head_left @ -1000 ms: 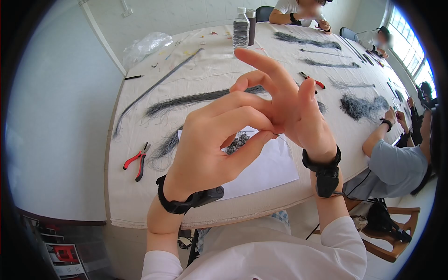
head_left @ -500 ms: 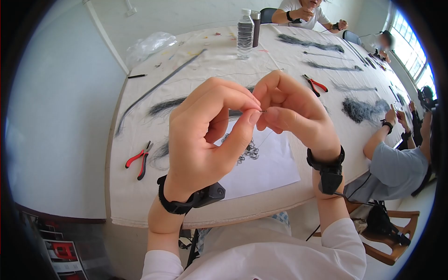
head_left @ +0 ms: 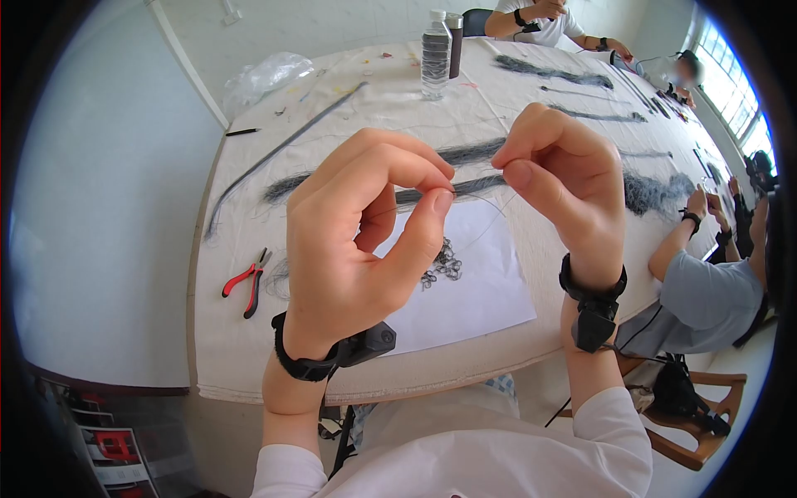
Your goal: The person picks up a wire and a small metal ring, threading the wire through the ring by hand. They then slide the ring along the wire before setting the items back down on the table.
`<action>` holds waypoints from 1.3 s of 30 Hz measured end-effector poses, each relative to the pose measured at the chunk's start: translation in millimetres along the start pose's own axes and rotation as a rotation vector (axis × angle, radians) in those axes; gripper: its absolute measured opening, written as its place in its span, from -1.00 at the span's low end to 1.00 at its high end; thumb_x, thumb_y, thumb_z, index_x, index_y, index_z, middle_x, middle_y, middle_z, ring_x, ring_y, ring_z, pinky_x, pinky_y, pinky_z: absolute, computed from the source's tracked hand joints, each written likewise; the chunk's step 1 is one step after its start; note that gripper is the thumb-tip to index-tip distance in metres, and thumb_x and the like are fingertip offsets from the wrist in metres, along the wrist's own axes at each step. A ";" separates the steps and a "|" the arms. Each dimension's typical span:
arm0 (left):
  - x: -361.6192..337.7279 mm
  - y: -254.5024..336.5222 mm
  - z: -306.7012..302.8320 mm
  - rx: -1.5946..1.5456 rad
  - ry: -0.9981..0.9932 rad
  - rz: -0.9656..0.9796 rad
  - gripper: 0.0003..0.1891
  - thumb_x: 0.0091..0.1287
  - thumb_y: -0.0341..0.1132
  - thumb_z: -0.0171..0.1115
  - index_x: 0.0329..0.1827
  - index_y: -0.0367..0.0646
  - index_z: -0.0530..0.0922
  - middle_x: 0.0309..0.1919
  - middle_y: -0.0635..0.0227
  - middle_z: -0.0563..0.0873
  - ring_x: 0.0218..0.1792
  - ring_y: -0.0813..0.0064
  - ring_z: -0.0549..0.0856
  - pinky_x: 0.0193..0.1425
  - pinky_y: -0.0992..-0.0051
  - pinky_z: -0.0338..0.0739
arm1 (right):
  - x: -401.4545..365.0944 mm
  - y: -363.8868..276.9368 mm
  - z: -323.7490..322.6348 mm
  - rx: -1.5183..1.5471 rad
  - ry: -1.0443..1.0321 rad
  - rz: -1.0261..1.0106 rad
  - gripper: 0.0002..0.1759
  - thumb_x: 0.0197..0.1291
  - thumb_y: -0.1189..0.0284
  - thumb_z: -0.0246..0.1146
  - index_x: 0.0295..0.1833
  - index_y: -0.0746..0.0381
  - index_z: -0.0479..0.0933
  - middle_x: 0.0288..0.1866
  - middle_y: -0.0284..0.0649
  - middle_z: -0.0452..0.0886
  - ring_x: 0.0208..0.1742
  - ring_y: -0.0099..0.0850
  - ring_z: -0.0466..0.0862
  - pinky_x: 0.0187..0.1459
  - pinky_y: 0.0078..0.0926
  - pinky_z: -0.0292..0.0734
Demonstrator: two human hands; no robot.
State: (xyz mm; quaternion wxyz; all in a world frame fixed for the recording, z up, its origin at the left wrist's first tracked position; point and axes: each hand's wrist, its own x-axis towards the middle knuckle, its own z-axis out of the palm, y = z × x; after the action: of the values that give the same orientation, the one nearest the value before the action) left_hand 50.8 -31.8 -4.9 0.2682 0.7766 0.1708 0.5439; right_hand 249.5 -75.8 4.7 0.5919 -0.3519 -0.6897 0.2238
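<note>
Above the table, my left hand [head_left: 357, 241] is closed, with thumb and forefinger pinching a thin dark wire [head_left: 469, 194]. To its right, my right hand [head_left: 569, 178] is also in a pinch, its fingertips apart from those of the left. The fine wire seems to stretch in a curve between both pinches, though its end at the right fingertips is too small to make out clearly. Below the hands, a white sheet of paper [head_left: 490, 303] carries a pile of small dark wire loops [head_left: 444, 264]. Bundles of dark grey wire [head_left: 473, 153] lie behind the hands.
Red-handled pliers [head_left: 251, 282] lie at the left, near a black pen [head_left: 243, 132]. A water bottle [head_left: 436, 58] and dark flask [head_left: 454, 50] stand at the back. More wire bundles [head_left: 556, 73] lie far right. Other people sit across and at the right [head_left: 706, 290].
My hands have moved apart: the right has gone right and slightly up, the left slightly left. Their fingertips, close together before, now have a gap with fine wire across it.
</note>
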 end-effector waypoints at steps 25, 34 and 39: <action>1.6 3.6 3.8 0.276 -0.045 0.058 -0.87 0.04 -0.59 0.34 -0.40 -0.18 0.59 -0.35 0.44 0.70 -0.69 0.69 0.36 -0.65 0.66 0.16 | -5.1 -11.4 10.4 -0.605 0.082 -0.416 -0.71 -0.33 0.71 0.41 -0.35 0.26 0.69 -0.45 -0.31 0.48 -0.44 -0.50 0.48 -0.45 -0.61 0.31; 0.8 3.0 4.5 0.278 -0.046 0.057 -0.87 0.04 -0.59 0.35 -0.39 -0.18 0.60 -0.35 0.43 0.70 -0.69 0.69 0.36 -0.65 0.66 0.17 | -2.5 -4.5 14.3 -0.687 0.074 -0.469 -0.69 -0.32 0.70 0.41 -0.33 0.22 0.69 -0.46 -0.33 0.46 -0.43 -0.47 0.47 -0.45 -0.59 0.31; 1.3 3.4 3.2 0.216 -0.050 0.020 -0.87 0.07 -0.61 0.33 -0.39 -0.18 0.60 -0.35 0.45 0.70 -0.70 0.77 0.32 -0.67 0.69 0.10 | -2.1 -4.6 13.9 -0.652 0.042 -0.474 -0.68 -0.31 0.70 0.42 -0.31 0.21 0.70 -0.45 -0.33 0.45 -0.43 -0.47 0.47 -0.44 -0.60 0.31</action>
State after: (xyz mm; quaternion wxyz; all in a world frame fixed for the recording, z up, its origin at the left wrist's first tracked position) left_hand 54.2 -34.6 -2.7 0.1818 0.8160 0.2138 0.5054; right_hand 235.1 -79.0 3.9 0.4984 -0.3570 -0.7744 -0.1566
